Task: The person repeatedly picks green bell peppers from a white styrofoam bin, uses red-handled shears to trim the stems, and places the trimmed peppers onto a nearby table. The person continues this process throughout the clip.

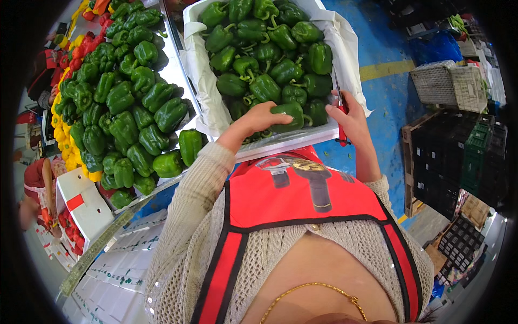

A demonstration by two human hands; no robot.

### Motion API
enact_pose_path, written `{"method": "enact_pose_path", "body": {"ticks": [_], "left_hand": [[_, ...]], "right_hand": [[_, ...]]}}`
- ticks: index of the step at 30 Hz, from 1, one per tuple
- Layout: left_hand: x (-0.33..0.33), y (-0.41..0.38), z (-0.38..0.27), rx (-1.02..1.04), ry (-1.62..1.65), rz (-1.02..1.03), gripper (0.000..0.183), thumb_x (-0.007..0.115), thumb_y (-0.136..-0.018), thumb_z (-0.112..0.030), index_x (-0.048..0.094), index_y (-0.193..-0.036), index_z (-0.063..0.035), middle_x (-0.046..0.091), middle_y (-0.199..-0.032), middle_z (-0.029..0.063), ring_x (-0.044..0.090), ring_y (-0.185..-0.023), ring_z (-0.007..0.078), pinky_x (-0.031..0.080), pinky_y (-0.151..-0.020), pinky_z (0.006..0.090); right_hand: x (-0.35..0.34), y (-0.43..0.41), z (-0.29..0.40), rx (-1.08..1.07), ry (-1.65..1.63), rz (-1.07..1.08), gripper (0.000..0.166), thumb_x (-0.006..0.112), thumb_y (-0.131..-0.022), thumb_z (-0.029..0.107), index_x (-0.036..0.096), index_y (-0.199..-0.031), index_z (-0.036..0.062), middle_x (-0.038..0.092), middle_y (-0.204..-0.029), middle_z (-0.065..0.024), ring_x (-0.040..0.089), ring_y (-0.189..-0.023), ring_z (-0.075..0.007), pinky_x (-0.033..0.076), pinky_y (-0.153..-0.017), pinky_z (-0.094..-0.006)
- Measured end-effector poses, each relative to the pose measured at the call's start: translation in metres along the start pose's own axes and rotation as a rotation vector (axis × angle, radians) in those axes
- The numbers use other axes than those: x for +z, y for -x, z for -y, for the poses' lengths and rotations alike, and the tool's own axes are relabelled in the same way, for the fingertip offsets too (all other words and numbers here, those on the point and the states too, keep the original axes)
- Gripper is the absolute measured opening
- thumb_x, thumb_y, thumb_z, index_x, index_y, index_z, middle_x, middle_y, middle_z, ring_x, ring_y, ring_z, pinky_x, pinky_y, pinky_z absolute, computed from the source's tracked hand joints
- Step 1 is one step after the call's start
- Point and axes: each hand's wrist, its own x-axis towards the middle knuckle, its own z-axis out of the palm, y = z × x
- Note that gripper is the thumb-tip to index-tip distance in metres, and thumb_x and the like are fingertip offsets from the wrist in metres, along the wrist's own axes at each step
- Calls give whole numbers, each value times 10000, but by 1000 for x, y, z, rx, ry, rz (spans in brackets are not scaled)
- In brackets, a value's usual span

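A white box [259,152] lined with white paper stands in front of me, heaped with green bell peppers [265,88]. At its near edge my left hand [261,116] grips one green bell pepper [292,115], thumb across its side and stem pointing right. Red-handled snips [343,131] rest in my right hand [351,117] at the box's right edge. Their narrow metal blades point away from me, along the box's inner right side. Part of the handle is hidden by my fingers.
On the left, a metal-edged table [178,52] bears a pile of green peppers [121,97], with yellow peppers [60,129] and red ones beyond. Another person [38,178] works at far left. White crates [435,83] and stacked black crates [437,158] stand right, on blue floor [384,101].
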Motion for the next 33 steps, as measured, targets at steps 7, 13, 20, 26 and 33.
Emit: {"method": "enact_pose_path", "body": {"ticks": [7, 13, 20, 26, 33], "left_hand": [[-29, 74, 18, 477, 1079, 204, 633, 660, -960, -488, 538, -1423, -74, 692, -1184, 80, 659, -944, 192, 531, -735, 359], [-24, 91, 33, 427, 1262, 108, 611, 606, -979, -536, 549, -1407, -103, 702, -1153, 85, 645, -878, 192, 482, -675, 337], [-29, 105, 53, 356, 1176, 102, 594, 569, -986, -555, 598, -1317, -63, 713, -1006, 98, 616, -714, 178, 438, -555, 309], [-32, 106, 69, 388, 1185, 125, 597, 578, -976, -566, 626, -1276, -51, 719, -958, 115, 631, -705, 199, 453, -557, 320], [-39, 99, 73, 387, 1245, 295, 693, 485, -986, -644, 636, -1254, -24, 717, -920, 148, 623, -676, 236, 435, -525, 331]], "right_hand": [[24, 12, 14, -243, 164, 115, 592, 822, -802, 203, 590, -1297, -25, 625, -911, -51, 594, -807, -137, 493, -713, -289], [50, 14, 62, -495, 484, 314, 648, 826, -749, 248, 594, -1308, 17, 645, -1032, -126, 642, -916, -298, 521, -794, -407], [65, 12, 64, -451, 472, 516, 621, 810, -750, 262, 611, -1287, 23, 643, -967, -139, 638, -901, -318, 513, -785, -427], [78, 14, 69, -466, 469, 527, 569, 800, -762, 227, 626, -1264, 24, 648, -897, -140, 652, -783, -296, 523, -692, -394], [88, 20, 62, -330, 389, 467, 439, 782, -814, 164, 649, -1204, 12, 644, -832, -112, 627, -709, -190, 500, -629, -326]]}}
